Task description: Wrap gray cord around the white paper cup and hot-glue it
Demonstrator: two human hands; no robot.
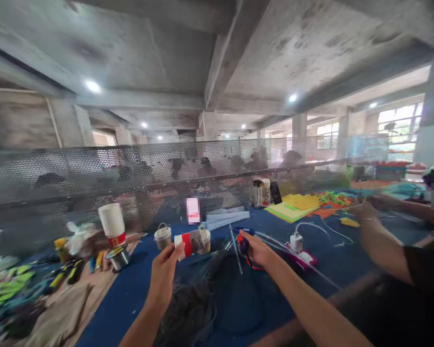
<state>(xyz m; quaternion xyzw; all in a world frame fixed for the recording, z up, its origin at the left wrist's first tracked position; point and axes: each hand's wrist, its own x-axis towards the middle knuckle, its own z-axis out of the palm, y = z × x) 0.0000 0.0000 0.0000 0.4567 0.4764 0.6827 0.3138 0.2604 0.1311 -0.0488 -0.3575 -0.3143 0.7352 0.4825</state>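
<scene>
My left hand (pixel 166 262) is closed around a paper cup (pixel 187 243), white with a red band, tilted on its side; a dark covering shows on its right part. My right hand (pixel 255 250) grips a dark blue glue gun (pixel 243 245) with an orange-red trigger, its tip pointing left, near the cup but apart from it. Just behind the held cup stand a small pale cup with a looped handle (pixel 162 239) and a similar one (pixel 204 246), partly hidden. A clear glue stick (pixel 236 250) lies left of the glue gun. Dark stringy material (pixel 188 308) lies below my hands.
Stacked paper cups (pixel 112 222) and a metal can (pixel 118 259) stand left, by scattered tools (pixel 63 274). At right are a power strip (pixel 305 259), yellow sheets (pixel 292 207) and a co-worker's arm (pixel 369 236). A perforated metal screen (pixel 173 168) borders the blue table (pixel 130 303).
</scene>
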